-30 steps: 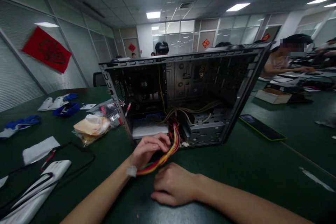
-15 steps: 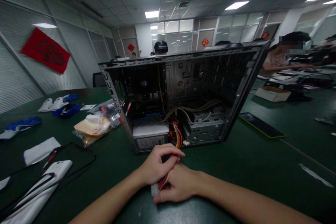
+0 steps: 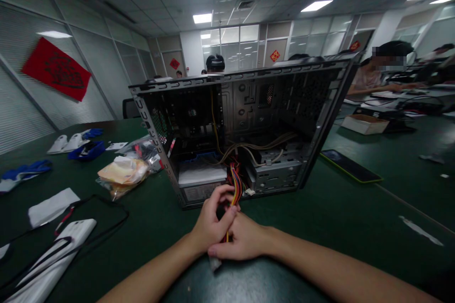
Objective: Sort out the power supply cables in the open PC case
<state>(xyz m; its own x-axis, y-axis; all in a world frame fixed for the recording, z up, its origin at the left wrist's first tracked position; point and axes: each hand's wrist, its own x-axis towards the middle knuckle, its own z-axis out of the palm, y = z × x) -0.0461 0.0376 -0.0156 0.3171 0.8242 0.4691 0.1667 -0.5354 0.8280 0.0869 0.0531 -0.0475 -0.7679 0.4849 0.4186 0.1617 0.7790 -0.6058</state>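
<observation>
An open computer case (image 3: 227,75) stands in front of me on the green table, its inside facing me. A bundle of red, yellow and black power cables (image 3: 236,184) comes out of it beside the power supply (image 3: 202,193). My left hand (image 3: 216,220) is curled around the bundle close to the case. Lower down, my right hand (image 3: 245,236) closes on the same cables, its thumb pressed near a pale plug (image 3: 214,263) at their end. The two hands touch, and the left partly covers the right's fingers.
At left lie a white power strip (image 3: 59,260) with black cords, a plastic bag (image 3: 122,175), blue-and-white gloves (image 3: 26,173) and a blue tray (image 3: 86,150). A phone-like dark slab (image 3: 350,165) and an open box (image 3: 364,124) lie at right. A person (image 3: 373,75) sits beyond them.
My left hand's fingers have lifted and curled round the cables, where they lay stretched over my right hand. The plug now points further down. The view has shifted slightly.
</observation>
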